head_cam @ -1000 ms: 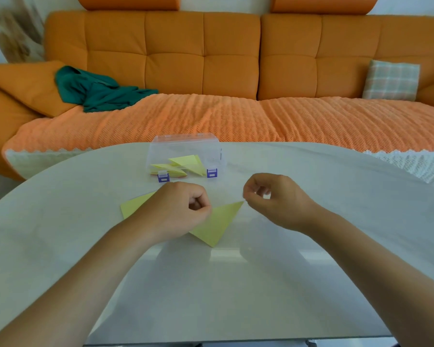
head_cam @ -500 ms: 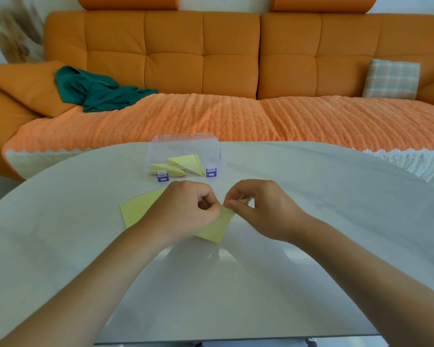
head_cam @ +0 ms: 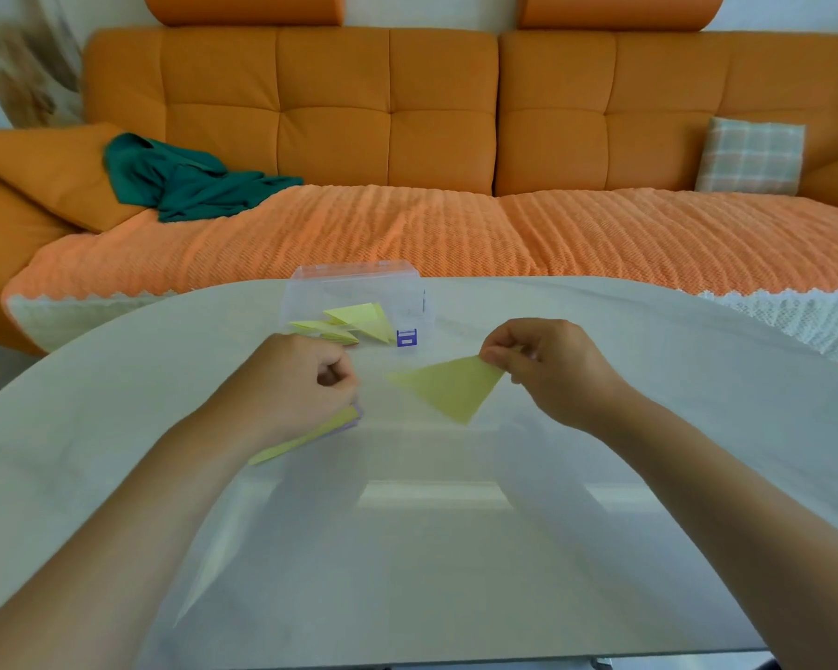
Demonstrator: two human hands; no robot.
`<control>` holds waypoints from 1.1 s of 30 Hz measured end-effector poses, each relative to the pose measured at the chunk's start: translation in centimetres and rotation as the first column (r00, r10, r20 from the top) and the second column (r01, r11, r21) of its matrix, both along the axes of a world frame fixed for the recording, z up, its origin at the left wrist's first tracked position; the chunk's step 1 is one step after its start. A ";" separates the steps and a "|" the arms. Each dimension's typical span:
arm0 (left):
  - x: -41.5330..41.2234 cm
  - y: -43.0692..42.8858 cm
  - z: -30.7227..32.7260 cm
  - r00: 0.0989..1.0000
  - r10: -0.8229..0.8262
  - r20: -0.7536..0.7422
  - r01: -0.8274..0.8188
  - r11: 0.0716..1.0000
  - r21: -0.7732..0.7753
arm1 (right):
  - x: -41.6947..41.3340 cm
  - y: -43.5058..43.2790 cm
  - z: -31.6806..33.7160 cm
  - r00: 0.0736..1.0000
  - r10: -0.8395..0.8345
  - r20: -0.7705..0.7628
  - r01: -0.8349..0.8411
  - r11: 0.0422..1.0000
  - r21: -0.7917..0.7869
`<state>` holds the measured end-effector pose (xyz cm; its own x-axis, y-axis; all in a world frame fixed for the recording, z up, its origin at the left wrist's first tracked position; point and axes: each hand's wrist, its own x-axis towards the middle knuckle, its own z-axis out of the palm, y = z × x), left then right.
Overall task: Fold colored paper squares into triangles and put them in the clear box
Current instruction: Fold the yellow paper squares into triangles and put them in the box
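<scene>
Our right hand (head_cam: pixel 547 367) pinches the yellow triangle (head_cam: pixel 448 386) at one corner; our left hand (head_cam: pixel 301 379), fisted, rests on the paper stack (head_cam: pixel 308 436) near the clear box (head_cam: pixel 397 290).

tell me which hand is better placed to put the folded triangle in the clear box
Right. The right hand pinches the folded triangle by a corner, near the clear box; the left hand rests on the paper stack.

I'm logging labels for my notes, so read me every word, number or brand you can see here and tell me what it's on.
No text here can be read.
On the blue latch of the clear box: a small pale mark, too blurred to read.
On the yellow triangle and the paper stack: nothing printed on the sides shown.
</scene>
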<state>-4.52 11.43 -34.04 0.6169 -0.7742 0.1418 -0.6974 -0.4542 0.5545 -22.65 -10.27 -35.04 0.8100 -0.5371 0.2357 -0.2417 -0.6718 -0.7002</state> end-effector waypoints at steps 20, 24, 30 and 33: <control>-4.0 -2.8 -2.2 0.795 -0.084 -0.600 0.000 0.990 -0.139 | 0.4 2.2 -0.1 0.961 0.226 -0.159 -0.169 0.936 0.309; -4.3 -3.0 -2.4 0.761 -0.152 -0.630 0.056 0.984 -0.169 | 0.6 2.4 -0.3 0.966 0.223 -0.130 -0.182 0.945 0.272; -4.6 -3.5 -2.9 0.614 -0.078 -0.785 -0.181 0.954 -0.237 | 0.6 2.9 -0.8 0.989 0.145 0.039 -0.148 0.985 0.092; -4.6 -3.7 -2.5 0.459 -0.093 -0.883 -0.275 0.931 -0.241 | 0.1 2.9 -0.8 0.965 0.257 0.041 -0.251 0.961 -0.118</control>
<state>-9.08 7.78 -36.55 0.6162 -0.7275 -0.3017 0.2728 -0.1622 0.9483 -22.56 -7.40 -35.87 0.9004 -0.2831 0.3304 -0.0157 -0.7800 -0.6255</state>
